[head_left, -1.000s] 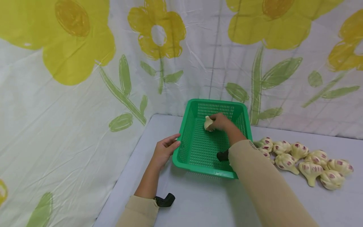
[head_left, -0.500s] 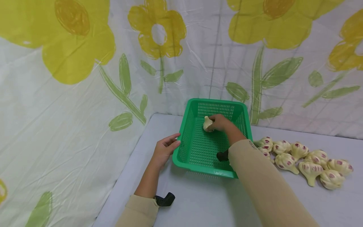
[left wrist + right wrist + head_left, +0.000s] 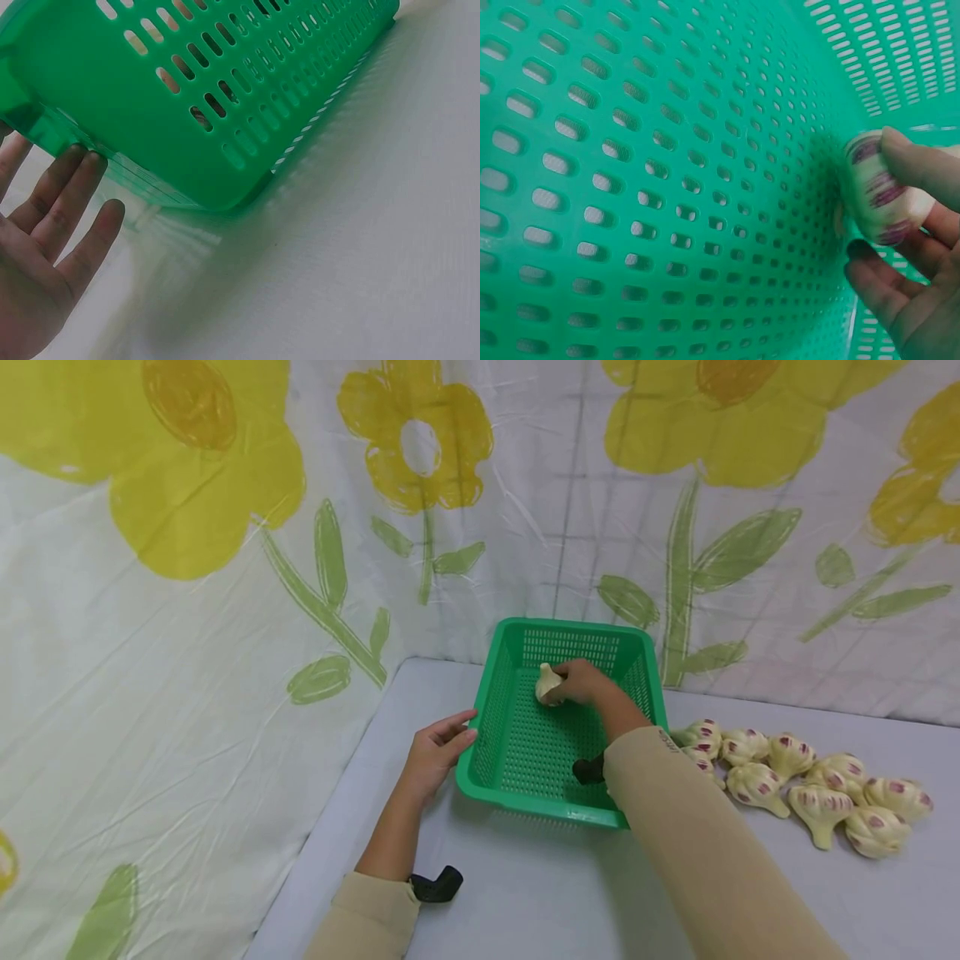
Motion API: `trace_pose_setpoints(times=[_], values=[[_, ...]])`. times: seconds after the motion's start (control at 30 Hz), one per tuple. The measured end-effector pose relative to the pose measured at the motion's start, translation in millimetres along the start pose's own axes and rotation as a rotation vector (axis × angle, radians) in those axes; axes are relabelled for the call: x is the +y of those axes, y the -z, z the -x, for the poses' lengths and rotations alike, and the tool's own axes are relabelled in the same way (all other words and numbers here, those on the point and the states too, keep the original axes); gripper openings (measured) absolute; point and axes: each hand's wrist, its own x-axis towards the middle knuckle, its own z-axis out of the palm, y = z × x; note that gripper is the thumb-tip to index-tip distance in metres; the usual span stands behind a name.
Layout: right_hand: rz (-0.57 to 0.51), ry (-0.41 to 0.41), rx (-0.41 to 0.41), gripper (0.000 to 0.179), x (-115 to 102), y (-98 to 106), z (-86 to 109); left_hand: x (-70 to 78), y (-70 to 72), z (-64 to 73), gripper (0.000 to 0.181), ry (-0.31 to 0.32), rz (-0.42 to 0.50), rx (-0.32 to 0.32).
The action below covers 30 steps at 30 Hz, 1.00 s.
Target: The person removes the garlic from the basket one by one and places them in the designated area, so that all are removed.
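Note:
My right hand point(image 3: 581, 682) reaches into a green plastic basket point(image 3: 525, 803) and pinches a garlic bulb point(image 3: 547, 680) between thumb and fingers. In the right wrist view, the purple-streaked bulb point(image 3: 881, 187) is close to the perforated basket floor point(image 3: 697, 180), its stem end partly behind the thumb. At the basket's left side is my left hand point(image 3: 435, 750), fingers extended and fingertips at the rim. The left wrist view shows those straight fingers point(image 3: 64, 202) touching the basket's outer wall point(image 3: 135, 112).
Several garlic bulbs point(image 3: 821, 810) lie in a cluster on the white tabletop point(image 3: 525, 893), right of the basket. A flower-print cloth point(image 3: 525, 560) hangs behind and to the left. My right sleeve point(image 3: 712, 843) crosses the basket's right rim.
My right hand has shifted the garlic bulb very slightly to the left inside the basket. The left hand and the basket stay in place.

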Motion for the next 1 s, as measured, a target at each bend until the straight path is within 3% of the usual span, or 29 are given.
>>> trace_pose_setpoints(times=[0.27, 0.57, 1.0], values=[[-0.010, 0.012, 0.031, 0.056, -1.4, 1.1, -0.1, 0.6, -0.3, -1.3, 0.039, 0.008, 0.001, -0.008], [-0.077, 0.008, 0.048, 0.076, -3.5, 1.0, 0.7, 1.9, 0.8, 1.7, 0.040, 0.003, -0.019, 0.004], [-0.170, 0.074, 0.112, 0.081, -5.8, 5.2, -1.9, 2.7, 1.0, -0.4, 0.042, 0.036, -0.003, -0.015]])
